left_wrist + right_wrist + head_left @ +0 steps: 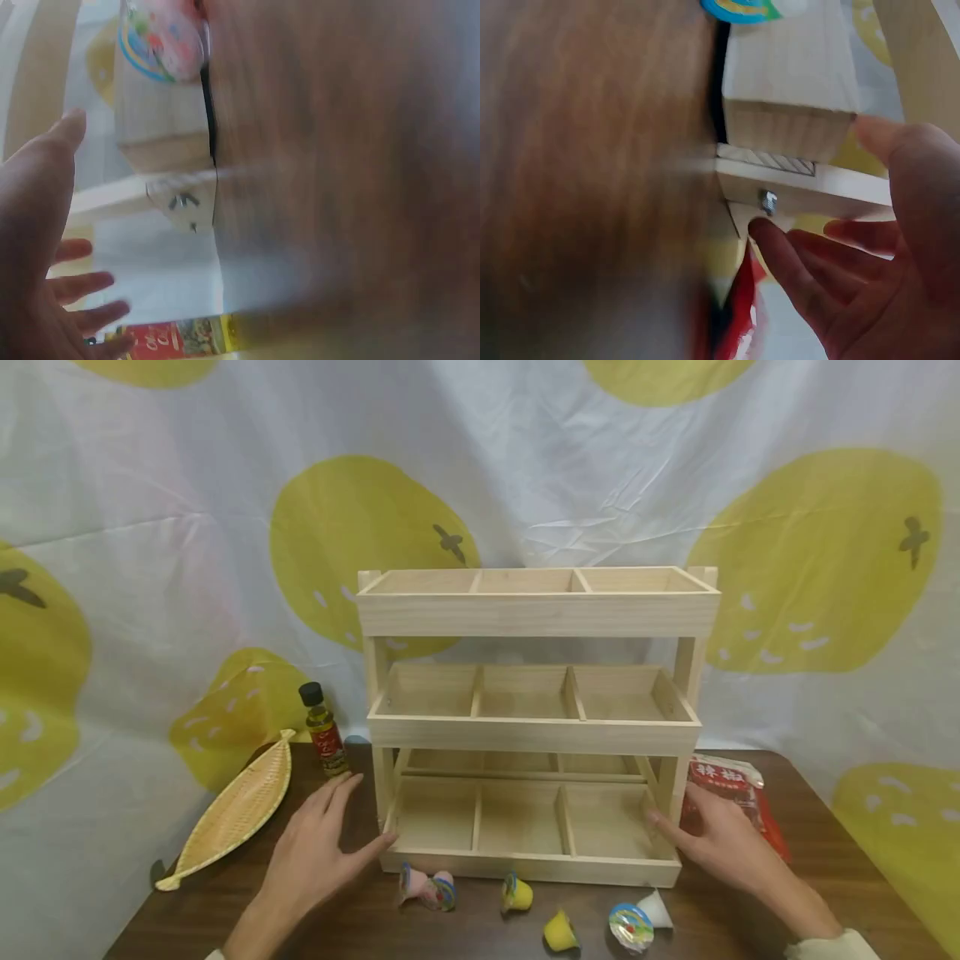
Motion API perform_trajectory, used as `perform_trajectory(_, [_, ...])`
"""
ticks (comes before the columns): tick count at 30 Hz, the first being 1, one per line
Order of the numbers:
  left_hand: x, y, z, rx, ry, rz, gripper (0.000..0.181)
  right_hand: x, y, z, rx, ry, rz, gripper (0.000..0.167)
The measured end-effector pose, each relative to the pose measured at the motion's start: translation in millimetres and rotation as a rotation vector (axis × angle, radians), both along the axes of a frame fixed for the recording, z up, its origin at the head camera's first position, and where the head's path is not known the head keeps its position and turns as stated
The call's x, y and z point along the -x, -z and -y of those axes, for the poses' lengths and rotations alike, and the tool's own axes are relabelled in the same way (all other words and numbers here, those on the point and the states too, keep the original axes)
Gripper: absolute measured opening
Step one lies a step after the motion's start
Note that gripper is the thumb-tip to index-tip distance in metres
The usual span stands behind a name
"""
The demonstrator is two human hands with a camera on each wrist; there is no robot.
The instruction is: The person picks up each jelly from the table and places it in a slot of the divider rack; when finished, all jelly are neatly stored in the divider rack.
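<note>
A three-tier wooden rack (525, 735) stands on the table, each tier split into compartments. My left hand (315, 843) is beside its lower left corner, thumb stretched toward the bottom tray and fingers spread; in the left wrist view a gap shows between the fingers (82, 285) and the wood. At the lower right, my right hand (723, 839) has its thumb at the tray's edge and its other fingers along the outer side, near a metal bolt (768, 200). Whether those fingers touch the wood I cannot tell. Neither hand grips anything.
Several small jelly cups (517, 893) lie before the rack. Left of it are a bottle with a black cap (326, 735) and a boat-shaped woven basket (236, 810). A red packet (731, 785) lies behind my right hand. A patterned curtain (540, 468) hangs behind.
</note>
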State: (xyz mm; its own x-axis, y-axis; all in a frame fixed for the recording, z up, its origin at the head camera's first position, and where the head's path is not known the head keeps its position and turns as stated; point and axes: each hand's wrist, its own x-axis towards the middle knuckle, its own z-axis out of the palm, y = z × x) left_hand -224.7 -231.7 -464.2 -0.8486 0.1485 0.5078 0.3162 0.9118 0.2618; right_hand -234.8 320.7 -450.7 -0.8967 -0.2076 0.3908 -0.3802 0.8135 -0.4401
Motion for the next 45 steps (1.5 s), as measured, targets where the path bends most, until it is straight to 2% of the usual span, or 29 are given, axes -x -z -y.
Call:
perform_trajectory(4, [-14.0,1.2,-6.1,-0.051,0.036,-0.015,0.061,0.1,7.7,1.1,0.015,0.01,0.022,0.049])
perform_trajectory(6, [-18.9,1.5,-7.2,-0.054,0.101,-0.012,0.046,0.2,10.1,0.9,0.028,0.016,0.046,0.049])
perform_trajectory(8, [-22.5,2.3,-7.5,-0.042,0.204,0.001,0.039,0.3,11.4,0.6,0.032,0.028,0.059,0.05])
perform_trajectory(10, [-24.9,3.2,-7.9,-0.02,0.324,0.019,0.038,0.5,12.0,0.4,0.03,0.034,0.06,0.05])
perform_trajectory(12, [-26.2,4.4,-8.3,0.002,0.416,0.03,0.042,0.7,11.9,0.4,0.015,0.04,0.045,0.05])
perform_trajectory(14, [-26.8,5.1,-9.0,0.012,0.475,0.02,0.045,0.7,11.6,0.3,0.012,0.041,0.033,0.049])
perform_trajectory(17, [-27.2,4.4,-10.6,0.013,0.53,-0.02,0.046,0.5,10.9,0.1,0.008,0.04,0.02,0.048])
perform_trajectory(21, [-28.3,3.3,-14.9,0.031,0.577,-0.043,0.044,0.0,9.9,0.2,0.011,0.041,0.026,0.047])
perform_trajectory(23, [-29.2,3.1,-17.6,0.064,0.579,-0.051,0.043,-0.2,9.5,0.2,0.01,0.043,0.035,0.047])
perform_trajectory(28, [-31.8,3.2,-24.7,0.158,0.596,-0.124,0.042,-0.3,10.1,0.2,0.016,0.041,0.055,0.048])
perform_trajectory(30, [-33.2,3.4,-27.9,0.165,0.618,-0.152,0.041,0.0,10.9,0.1,0.019,0.038,0.054,0.047])
perform_trajectory(32, [-34.2,3.2,-31.0,0.16,0.644,-0.153,0.039,0.6,11.4,-0.2,0.02,0.038,0.048,0.046])
perform_trajectory(34, [-35.1,3.2,-33.7,0.15,0.667,-0.117,0.038,0.9,11.5,-0.4,0.019,0.038,0.043,0.046])
perform_trajectory(37, [-36.2,3.3,-37.0,0.152,0.683,0.001,0.044,1.1,11.4,-0.5,0.02,0.037,0.044,0.046])
perform_trajectory(40, [-37.4,3.0,-40.0,0.146,0.669,0.114,0.049,1.0,11.5,-0.5,0.025,0.035,0.046,0.047])
perform_trajectory(45, [-37.7,0.1,-45.6,0.111,0.627,0.24,0.045,1.5,12.2,-0.5,0.031,0.035,0.047,0.048])
